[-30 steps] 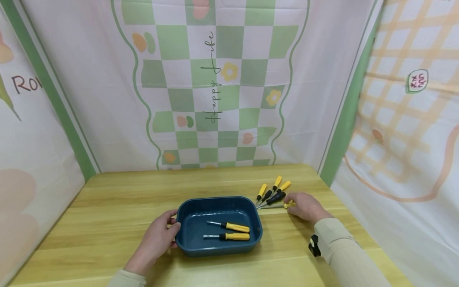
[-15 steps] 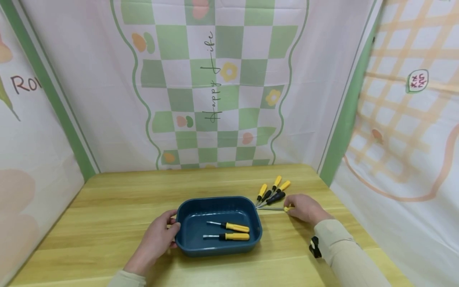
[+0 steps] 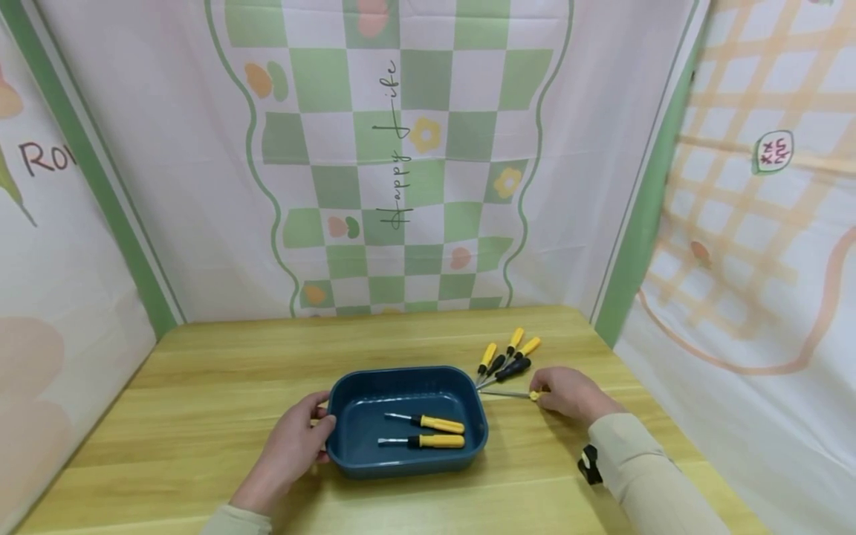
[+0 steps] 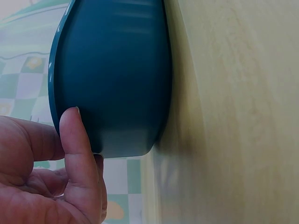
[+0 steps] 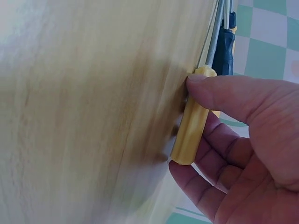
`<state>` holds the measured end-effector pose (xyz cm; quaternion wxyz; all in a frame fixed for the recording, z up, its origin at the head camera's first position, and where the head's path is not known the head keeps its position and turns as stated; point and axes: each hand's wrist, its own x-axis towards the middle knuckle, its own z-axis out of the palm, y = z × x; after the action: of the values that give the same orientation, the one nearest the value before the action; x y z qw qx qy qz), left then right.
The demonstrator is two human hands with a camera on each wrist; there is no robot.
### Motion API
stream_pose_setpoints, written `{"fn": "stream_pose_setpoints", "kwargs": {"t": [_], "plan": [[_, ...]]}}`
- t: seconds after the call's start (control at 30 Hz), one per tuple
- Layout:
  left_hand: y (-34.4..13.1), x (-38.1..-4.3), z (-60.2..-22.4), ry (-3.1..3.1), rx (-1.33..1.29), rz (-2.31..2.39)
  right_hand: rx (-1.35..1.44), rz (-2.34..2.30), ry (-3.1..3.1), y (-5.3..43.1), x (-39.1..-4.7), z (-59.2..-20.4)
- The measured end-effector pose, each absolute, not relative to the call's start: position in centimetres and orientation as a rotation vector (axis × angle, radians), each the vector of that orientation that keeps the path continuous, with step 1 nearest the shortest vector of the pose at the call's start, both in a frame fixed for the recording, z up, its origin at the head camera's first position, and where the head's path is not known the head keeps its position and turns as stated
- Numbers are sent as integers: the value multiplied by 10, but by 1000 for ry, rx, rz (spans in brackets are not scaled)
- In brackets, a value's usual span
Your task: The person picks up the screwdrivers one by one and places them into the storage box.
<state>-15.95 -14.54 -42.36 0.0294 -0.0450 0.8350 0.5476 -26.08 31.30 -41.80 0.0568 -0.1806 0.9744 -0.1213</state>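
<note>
My left hand (image 3: 295,440) holds the left end of a dark blue rectangular basin (image 3: 408,469), with the thumb against its outer wall (image 4: 112,70) in the left wrist view. Inside lie two screwdrivers with yellow-and-black handles, the upper one (image 3: 440,424) and the lower one (image 3: 438,441). To the right of the basin, my right hand (image 3: 571,392) pinches a third screwdriver by its yellow handle (image 5: 189,133), thumb on one side and fingers on the other. Its thin metal shaft (image 3: 508,394) points left toward the basin's rim. The palm hides part of the handle in the head view.
Behind the right hand, several screwdrivers lie fanned out, among them a black-handled one (image 3: 513,369) and a yellow-handled one (image 3: 515,340). Their tips gather beside the basin's back right corner. Patterned curtains (image 3: 408,148) stand around the wooden table (image 3: 221,386).
My right hand has drawn the screwdriver slightly toward me, away from the fanned group. The left hand and the basin have stayed in place.
</note>
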Motion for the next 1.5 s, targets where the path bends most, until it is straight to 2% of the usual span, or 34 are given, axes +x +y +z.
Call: {"fn": "stream_pose_setpoints", "kwargs": {"t": [1.5], "plan": [[-147, -160, -425, 2587, -124, 1680, -585, -602, 2912, 316, -241, -417]]}}
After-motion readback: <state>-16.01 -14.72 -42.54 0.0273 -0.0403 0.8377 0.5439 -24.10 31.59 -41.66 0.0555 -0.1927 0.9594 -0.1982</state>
